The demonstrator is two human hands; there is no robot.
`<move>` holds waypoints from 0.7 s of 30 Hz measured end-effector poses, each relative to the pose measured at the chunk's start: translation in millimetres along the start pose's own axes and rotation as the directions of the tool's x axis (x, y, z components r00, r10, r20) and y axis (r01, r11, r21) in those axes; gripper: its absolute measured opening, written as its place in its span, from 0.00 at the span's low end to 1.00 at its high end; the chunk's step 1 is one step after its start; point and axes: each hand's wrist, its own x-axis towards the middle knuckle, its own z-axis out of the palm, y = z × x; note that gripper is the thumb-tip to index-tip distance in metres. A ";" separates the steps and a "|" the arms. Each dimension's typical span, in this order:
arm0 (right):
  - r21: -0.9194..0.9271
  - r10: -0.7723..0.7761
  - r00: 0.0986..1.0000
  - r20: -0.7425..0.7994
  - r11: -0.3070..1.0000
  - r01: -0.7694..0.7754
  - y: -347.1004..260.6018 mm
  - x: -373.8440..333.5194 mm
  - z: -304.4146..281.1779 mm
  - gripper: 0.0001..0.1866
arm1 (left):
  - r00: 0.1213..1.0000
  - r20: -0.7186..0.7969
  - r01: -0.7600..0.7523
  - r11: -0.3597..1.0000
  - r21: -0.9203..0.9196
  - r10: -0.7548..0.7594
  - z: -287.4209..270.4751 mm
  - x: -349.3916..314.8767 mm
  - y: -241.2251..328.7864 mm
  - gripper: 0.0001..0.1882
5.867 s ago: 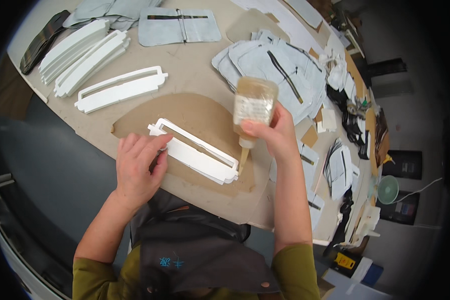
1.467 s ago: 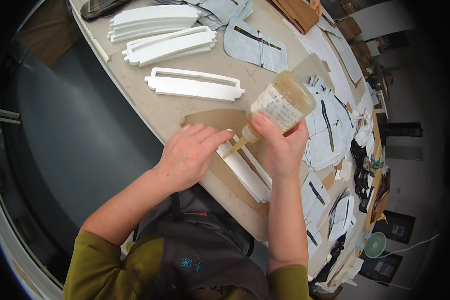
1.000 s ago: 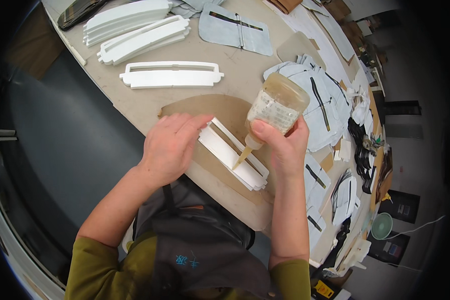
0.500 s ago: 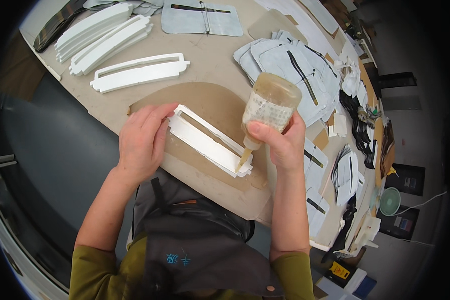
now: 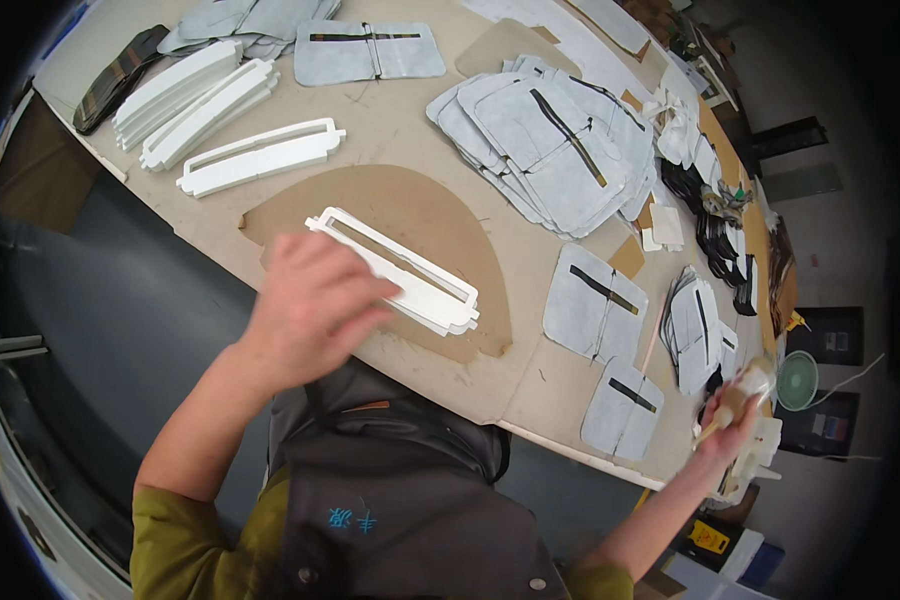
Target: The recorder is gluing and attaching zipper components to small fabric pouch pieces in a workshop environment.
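- White slotted frame [image 5: 395,270]: laid flat on a brown paper sheet [image 5: 440,215] near the table's [image 5: 390,135] front edge; long axis from upper left to lower right.
- Left hand [image 5: 310,305]: pressed on the frame's near end, fingers spread.
- Right hand [image 5: 735,415]: closed around a glue bottle [image 5: 750,385], held far right, off the frame.
- Progress: gluing judged paused; further frames [image 5: 260,155] are stacked, untouched.

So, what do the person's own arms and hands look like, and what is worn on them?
Both hands are bare: the left hand and the right hand carry no gloves, rings or watch that I can see. Olive-green sleeves are pushed up, leaving the forearms uncovered. A dark grey apron with small blue markings covers the chest.
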 end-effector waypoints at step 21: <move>-0.698 -0.126 0.967 0.222 0.671 0.248 55.2 -40.7 108.6 0.24 | 0.884 0.420 -0.172 0.979 -0.112 0.203 38.0 49.7 -2.7 0.04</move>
